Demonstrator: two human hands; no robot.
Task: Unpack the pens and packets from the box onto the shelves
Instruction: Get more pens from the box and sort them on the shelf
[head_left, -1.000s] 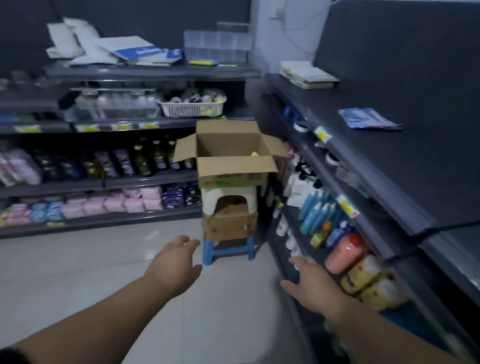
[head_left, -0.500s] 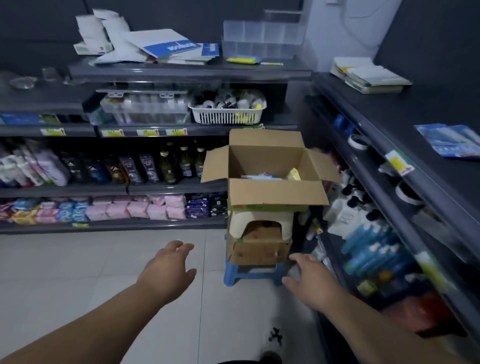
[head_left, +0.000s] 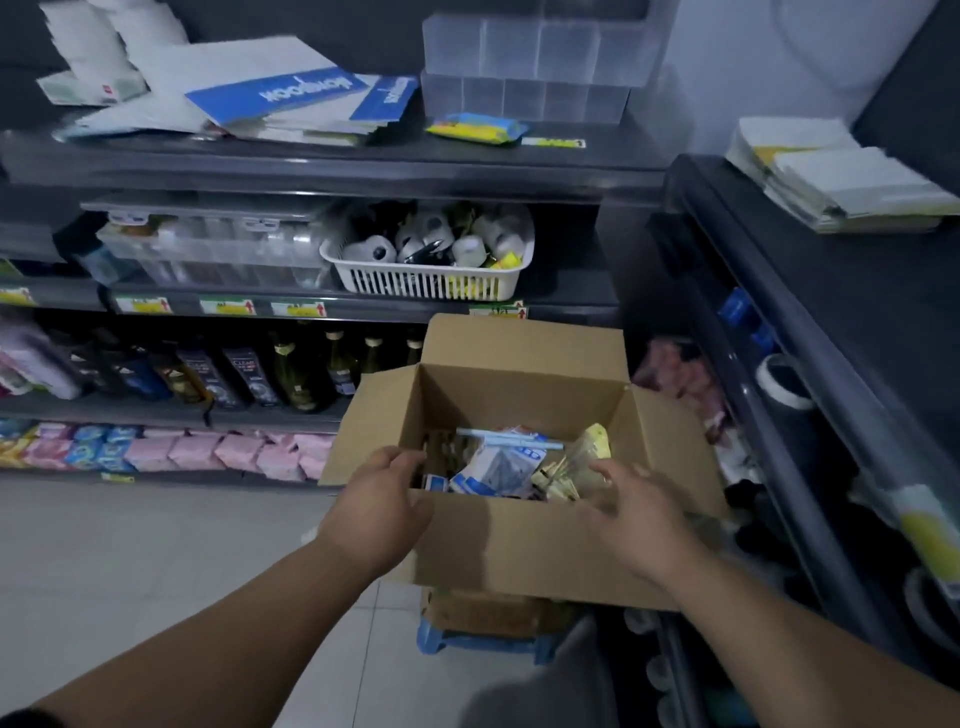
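Centre frame: open cardboard box (head_left: 519, 545) holding packets (head_left: 498, 467), pen (head_left: 509, 440). Left hand (head_left: 379, 509) curled at box's lower-left rim, grip indeterminate; right hand (head_left: 634, 514) spread, empty, over lower-right rim.

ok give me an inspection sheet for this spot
surface: open box stacked above a blue stool, tiled floor below.
job's things: pen and packets lie in the box; shelves behind and to the right.
clutter: papers on the top shelf, basket below them.
grippers: left hand at the box's near left corner, grip unclear; right hand open at its near right side.
cables: nothing seen.
surroundings: bottles on a lower shelf.
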